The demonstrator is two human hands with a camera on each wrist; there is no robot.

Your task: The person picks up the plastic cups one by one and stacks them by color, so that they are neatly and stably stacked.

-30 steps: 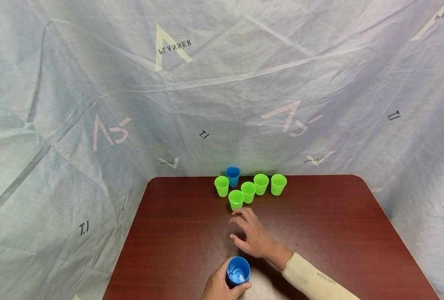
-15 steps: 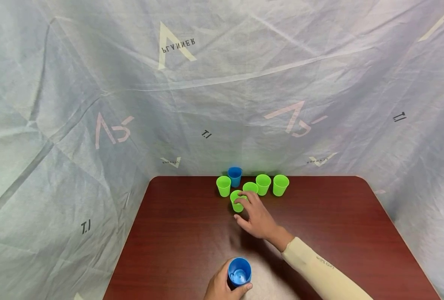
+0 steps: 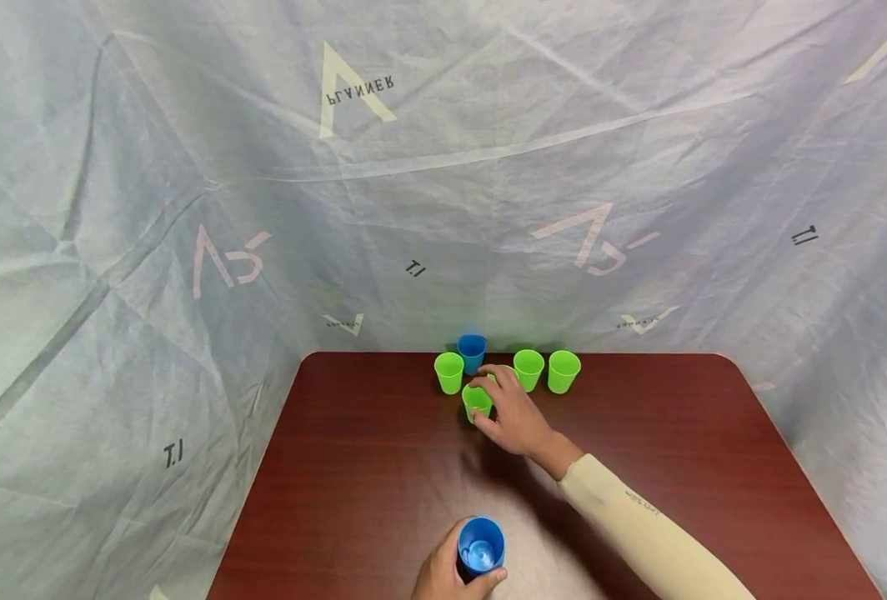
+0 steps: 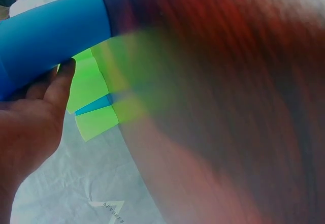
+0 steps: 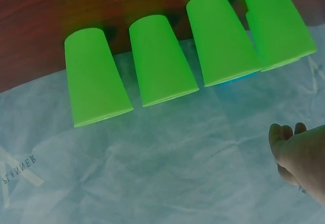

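1. Red-brown surface (image 3: 383,467) across the middle, and behind it the grey fabric backdrop (image 3: 443,167), creased and printed with lettering, "PLANNER" readable among it.
2. Down at the near edge, here's the left hand (image 3: 442,568): fingers round one side, thumb on the other, gripping the held blue cup (image 3: 481,546). Mouth up, that cup, inside plainly on show, well apart from the group at the back.
3. Up to the far side, and the left green cup (image 3: 448,373) leads the bunch, upright.
4. Just beside it, further back, stands the far blue cup (image 3: 471,355), near the backdrop.
5. Now the front green cup (image 3: 477,400), closest of the group to the person, upright and partly covered by fingers.
6. And over it comes the right hand (image 3: 514,417)! Thumb spread from bent fingers, a clear gap between them, the cup's rim showing in that gap; whether any fingertip touches, I cannot tell.
7. Behind that hand, just a bit of rim: the half-hidden green cup (image 3: 513,372).
8. Next along, the fourth green cup (image 3: 529,370), upright.
9. Just beside that, the rightmost green cup (image 3: 563,372) closes the row.
10. Lower right, the cream sleeve (image 3: 646,529) slants across the surface.
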